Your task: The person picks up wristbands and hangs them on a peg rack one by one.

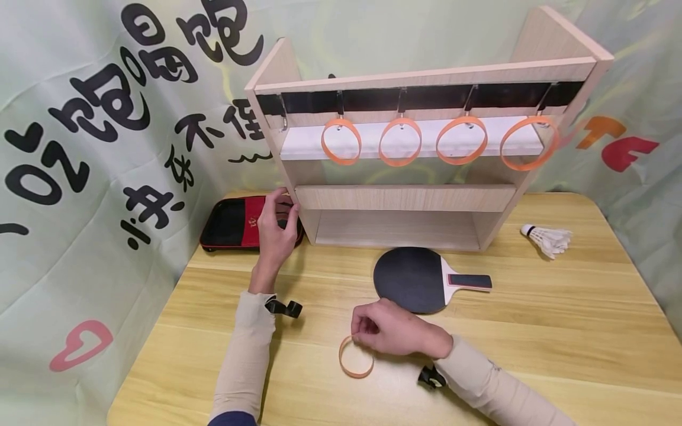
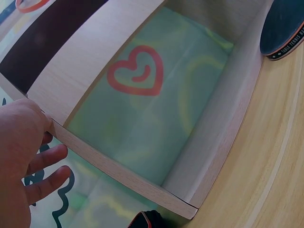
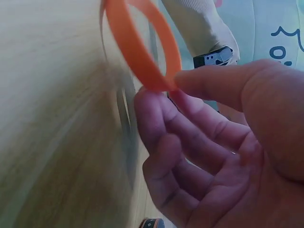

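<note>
Between its thumb and fingertips the right hand (image 1: 396, 328) pinches an orange ring (image 1: 356, 377), held low over the table. The right wrist view shows the ring (image 3: 137, 50) gripped at one edge. My left hand (image 1: 277, 228) is at the left side panel of a wooden rack (image 1: 405, 198). In the left wrist view the thumb of the left hand (image 2: 19, 147) touches the panel's front edge, while other fingers spread loosely outside it. Several orange rings (image 1: 401, 163) hang from metal hooks along the rack's black strip (image 1: 434, 97).
A black table tennis paddle (image 1: 410, 278) lies before the rack, just beyond the right hand. To the right lies a white shuttlecock (image 1: 551, 239). A black and red case (image 1: 229, 222) is at the back left, partly behind the left hand. Printed cloth (image 1: 106, 195) surrounds the table (image 1: 586, 331).
</note>
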`<state>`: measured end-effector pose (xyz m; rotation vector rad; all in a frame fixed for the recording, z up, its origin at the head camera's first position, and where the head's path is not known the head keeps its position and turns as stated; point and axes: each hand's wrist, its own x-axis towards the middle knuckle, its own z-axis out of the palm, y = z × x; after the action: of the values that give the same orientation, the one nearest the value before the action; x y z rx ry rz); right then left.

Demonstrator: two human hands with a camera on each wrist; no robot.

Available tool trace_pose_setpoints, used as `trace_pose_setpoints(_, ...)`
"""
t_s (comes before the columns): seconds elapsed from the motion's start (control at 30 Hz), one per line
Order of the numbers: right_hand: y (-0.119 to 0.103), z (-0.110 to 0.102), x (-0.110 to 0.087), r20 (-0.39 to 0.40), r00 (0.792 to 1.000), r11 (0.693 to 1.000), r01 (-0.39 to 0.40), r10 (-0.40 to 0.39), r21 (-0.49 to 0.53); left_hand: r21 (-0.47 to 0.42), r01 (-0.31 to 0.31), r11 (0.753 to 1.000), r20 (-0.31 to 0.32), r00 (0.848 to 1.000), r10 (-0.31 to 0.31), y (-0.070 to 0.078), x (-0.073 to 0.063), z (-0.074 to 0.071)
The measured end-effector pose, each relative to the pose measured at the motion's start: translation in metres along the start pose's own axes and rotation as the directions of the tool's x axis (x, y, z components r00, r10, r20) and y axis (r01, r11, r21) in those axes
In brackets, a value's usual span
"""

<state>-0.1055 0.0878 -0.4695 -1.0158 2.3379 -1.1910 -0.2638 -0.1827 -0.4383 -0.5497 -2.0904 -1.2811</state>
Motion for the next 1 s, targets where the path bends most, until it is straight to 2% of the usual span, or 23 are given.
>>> trace_pose_setpoints(0.17, 0.0, -0.002, 0.001, -0.032, 0.999, 0.998, 0.007, -0.005, 0.066, 0.015, 0.0, 1.0, 0.009, 1.0, 0.0, 0.001, 0.001, -0.001)
trace_pose_setpoints(0.53, -0.001, -0.008, 0.003, -0.05, 0.996, 0.968, -0.066, 0.08, 0.242, -0.002, 0.007, 1.0, 0.0, 1.0, -0.007, -0.001, 0.0, 0.001)
trace_pose_setpoints(0.7, -0.004, -0.01, 0.008, -0.083, 0.992, 0.963, -0.07, 0.095, 0.26, -0.005, 0.002, 1.0, -0.004, 1.0, -0.002, -0.001, 0.0, 0.001)
trace_pose_setpoints(1.0, -0.02, -0.021, 0.028, -0.153, 0.984, 0.959, -0.05, 0.096, 0.281, -0.002, 0.008, 1.0, -0.001, 1.0, -0.008, -0.001, 0.0, 0.0)
